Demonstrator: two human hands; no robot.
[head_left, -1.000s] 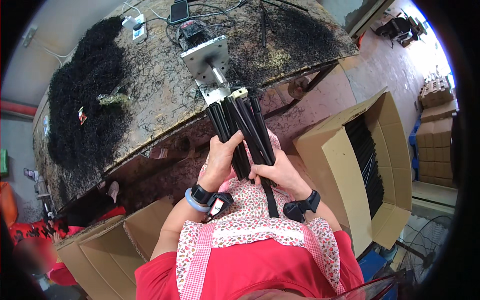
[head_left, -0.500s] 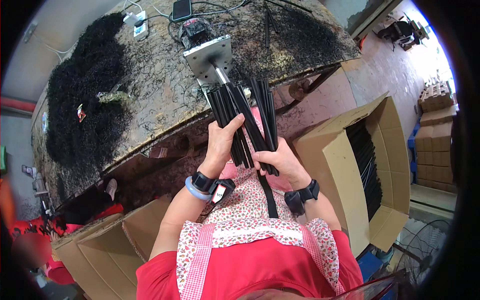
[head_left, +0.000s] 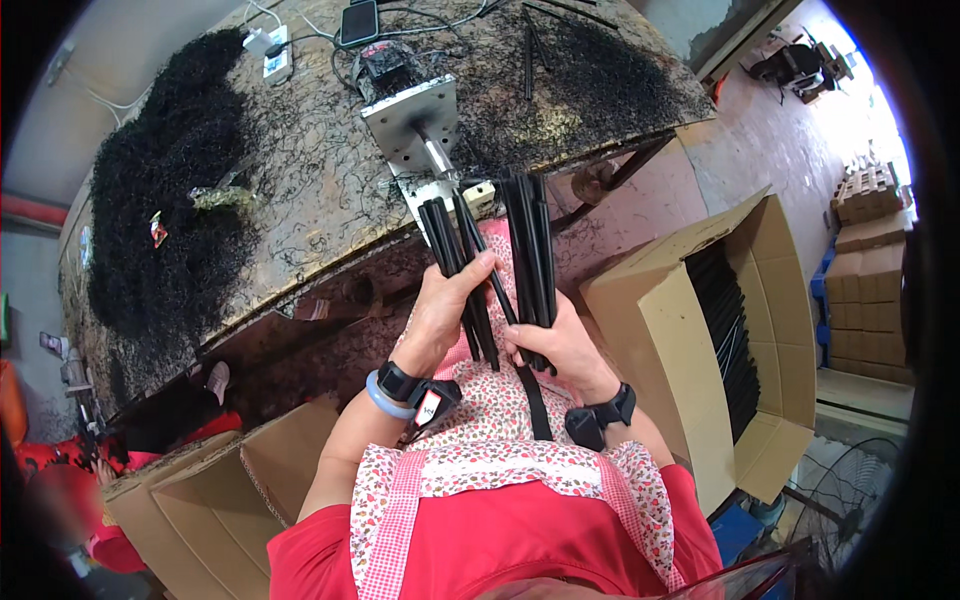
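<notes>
Label (head_left: 429, 408) on your left wristband (head_left: 398, 381): white, red-edged, marking unclear. Black rods, left bundle (head_left: 440, 232): clamped in your left hand (head_left: 437, 312); right bundle (head_left: 530, 250): clamped in your right hand (head_left: 572, 350). Both above apron (head_left: 490, 405), long axes running away from you, far ends toward table (head_left: 325, 155).

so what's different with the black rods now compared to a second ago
The rods have parted from nearly one mass into two bundles. The left bundle has thinned, while the right bundle has moved right, leaving a gap crossed by slim slanted rods. Neither the left hand nor the right hand has let go. The metal plate and open carton stayed put.
</notes>
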